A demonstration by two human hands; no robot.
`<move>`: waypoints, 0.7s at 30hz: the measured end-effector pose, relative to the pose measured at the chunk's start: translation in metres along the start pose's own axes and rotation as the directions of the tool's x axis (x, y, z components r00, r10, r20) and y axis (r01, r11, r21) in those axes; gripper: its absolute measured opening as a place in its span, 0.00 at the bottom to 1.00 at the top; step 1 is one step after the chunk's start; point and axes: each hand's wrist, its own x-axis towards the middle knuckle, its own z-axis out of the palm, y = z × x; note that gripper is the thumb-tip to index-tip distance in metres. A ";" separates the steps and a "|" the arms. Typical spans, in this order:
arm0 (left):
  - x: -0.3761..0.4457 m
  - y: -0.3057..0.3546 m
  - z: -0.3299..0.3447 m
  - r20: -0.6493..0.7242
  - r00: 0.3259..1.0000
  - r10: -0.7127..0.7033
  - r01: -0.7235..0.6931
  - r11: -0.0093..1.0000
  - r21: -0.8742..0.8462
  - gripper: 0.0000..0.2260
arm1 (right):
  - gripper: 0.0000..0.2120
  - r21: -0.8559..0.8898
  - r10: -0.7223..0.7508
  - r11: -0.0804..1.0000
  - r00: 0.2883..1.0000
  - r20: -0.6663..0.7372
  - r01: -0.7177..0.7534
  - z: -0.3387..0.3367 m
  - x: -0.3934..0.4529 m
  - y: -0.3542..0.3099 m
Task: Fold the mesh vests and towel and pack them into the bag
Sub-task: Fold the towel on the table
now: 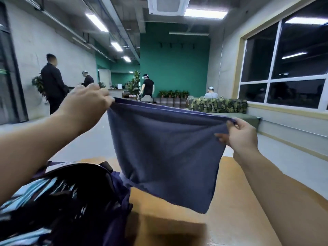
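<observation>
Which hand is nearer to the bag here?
Left. The left hand pinches the towel corner above the bag; the right hand holds the opposite corner, farther off.

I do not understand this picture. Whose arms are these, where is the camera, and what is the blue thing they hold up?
There is no machine here. One camera sits on a person's head and looks forward and down, so you see that person's own arms. The left hand and the right hand each pinch a top corner of a dark blue cloth, probably the towel, which hangs in the air. Below lies a yellow-brown table. At lower left is a dark bag, blurred.
</observation>
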 end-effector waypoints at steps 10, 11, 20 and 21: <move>-0.005 -0.013 -0.021 0.352 0.933 0.069 -0.088 0.995 0.039 0.13 | 0.10 -0.610 -0.233 0.729 0.950 0.207 0.311 0.004 0.022 -0.051; -0.003 -0.013 -0.021 0.335 0.939 0.079 -0.092 0.996 0.022 0.14 | 0.11 -0.602 -0.246 0.745 0.957 0.152 0.287 0.004 0.022 -0.057; 0.010 -0.025 -0.037 0.203 0.979 0.024 -0.001 0.994 -0.111 0.16 | 0.12 -0.517 -0.268 0.816 0.962 0.059 0.259 -0.012 0.025 -0.077; 0.012 -0.028 -0.040 0.198 0.980 0.016 0.007 0.994 -0.112 0.17 | 0.12 -0.507 -0.265 0.822 0.962 0.060 0.259 -0.012 0.026 -0.079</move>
